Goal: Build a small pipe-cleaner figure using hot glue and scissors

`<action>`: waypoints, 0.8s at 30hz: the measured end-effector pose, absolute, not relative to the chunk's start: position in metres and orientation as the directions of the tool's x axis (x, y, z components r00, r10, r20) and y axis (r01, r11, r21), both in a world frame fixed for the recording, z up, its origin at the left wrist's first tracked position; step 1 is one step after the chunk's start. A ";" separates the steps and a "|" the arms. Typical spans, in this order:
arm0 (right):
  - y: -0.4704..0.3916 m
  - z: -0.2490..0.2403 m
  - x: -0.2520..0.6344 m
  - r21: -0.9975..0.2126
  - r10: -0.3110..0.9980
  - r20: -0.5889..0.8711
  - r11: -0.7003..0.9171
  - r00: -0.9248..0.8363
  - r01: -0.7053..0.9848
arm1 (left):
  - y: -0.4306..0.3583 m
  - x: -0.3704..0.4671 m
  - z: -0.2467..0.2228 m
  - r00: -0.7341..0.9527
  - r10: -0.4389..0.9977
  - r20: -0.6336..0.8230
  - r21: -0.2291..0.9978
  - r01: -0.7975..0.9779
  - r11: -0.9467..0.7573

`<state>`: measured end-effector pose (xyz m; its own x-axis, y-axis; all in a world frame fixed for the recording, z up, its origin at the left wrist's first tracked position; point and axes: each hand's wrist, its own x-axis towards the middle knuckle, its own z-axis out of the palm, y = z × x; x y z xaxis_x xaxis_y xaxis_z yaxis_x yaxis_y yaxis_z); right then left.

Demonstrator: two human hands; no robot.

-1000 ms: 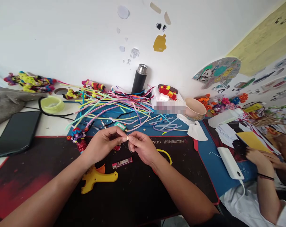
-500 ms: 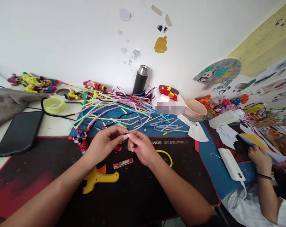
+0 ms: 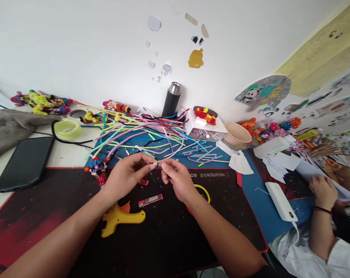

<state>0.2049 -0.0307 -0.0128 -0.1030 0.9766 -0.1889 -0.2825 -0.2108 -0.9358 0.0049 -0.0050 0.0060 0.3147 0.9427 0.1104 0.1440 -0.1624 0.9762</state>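
My left hand (image 3: 132, 173) pinches a small pale bead (image 3: 155, 163) between thumb and forefinger. Just to the right, my right hand (image 3: 177, 177) has its thumb and forefinger pressed together; anything in that pinch is too small to name. A slim gap parts the two sets of fingertips. Below them on the dark mat (image 3: 175, 239) lie a pink-labelled narrow case (image 3: 150, 200) and a yellow hot glue gun (image 3: 121, 220). A doll of pipe cleaners (image 3: 98, 170) with a red glittery body rests left of my left hand.
Many coloured pipe cleaners (image 3: 140, 127) cover the back of the table, beside a black flask (image 3: 172, 100). A phone (image 3: 24, 164) and a yellow tape roll (image 3: 66, 129) lie left. Right are a bowl (image 3: 237, 135), a white power bank (image 3: 281, 200) and a co-worker's hand (image 3: 324, 191) with paper.
My right hand has drawn slightly right, so the fingertips have come apart from my left ones. The co-worker's hand and paper have shifted. The view has tilted up a little.
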 end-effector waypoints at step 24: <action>-0.035 -0.021 0.214 -0.965 0.966 -0.167 -0.201 -0.195 -0.168 | -0.010 0.007 -0.011 0.485 0.773 0.409 0.720 0.349 -0.600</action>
<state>0.2145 -0.0346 -0.0213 -0.1947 0.9665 -0.1674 -0.1685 -0.2011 -0.9650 0.0069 -0.0100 -0.0108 0.4852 0.7726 0.4094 0.3486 -0.6003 0.7198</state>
